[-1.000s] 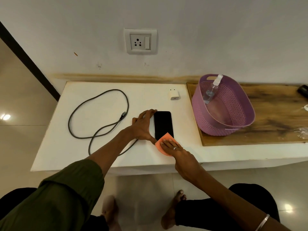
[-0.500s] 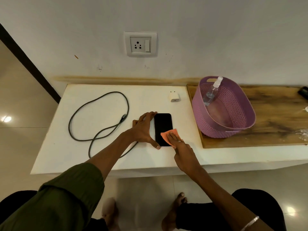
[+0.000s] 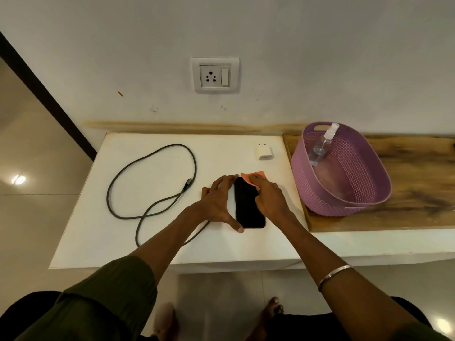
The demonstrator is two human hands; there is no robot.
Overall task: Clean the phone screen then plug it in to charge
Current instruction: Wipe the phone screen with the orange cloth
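Head view. The phone (image 3: 249,205) lies flat, screen up, on the white worktop (image 3: 152,242). Its long axis runs near to far, tilted slightly.

The left hand (image 3: 218,205) lies along the phone's left edge. The fingers are straight and the thumb reaches past the near left corner, so this grip is apart and braces the phone rather than clamping it.

The right hand (image 3: 269,199) lies over the phone's right side. Its fingers press the orange cloth (image 3: 253,177) against the far end of the screen. Part of the cloth projects beyond the far edge of the phone. Whether these fingers are curled round the cloth or only press it flat cannot be told.

The wiping stroke follows the long axis. From the far end, the next pass most likely runs toward the near end, over the exposed dark glass.

The cable (image 3: 152,193) lies in a loop to the left of the phone. Its connector (image 3: 188,184) is near the left hand, which is the nearer hand for it. The white adapter (image 3: 264,152) stands far of the phone. The wall socket (image 3: 215,75) is above it on the wall.

The purple basket (image 3: 369,190) holding a spray bottle (image 3: 321,146) rests on the wooden board (image 3: 418,193) to the right.
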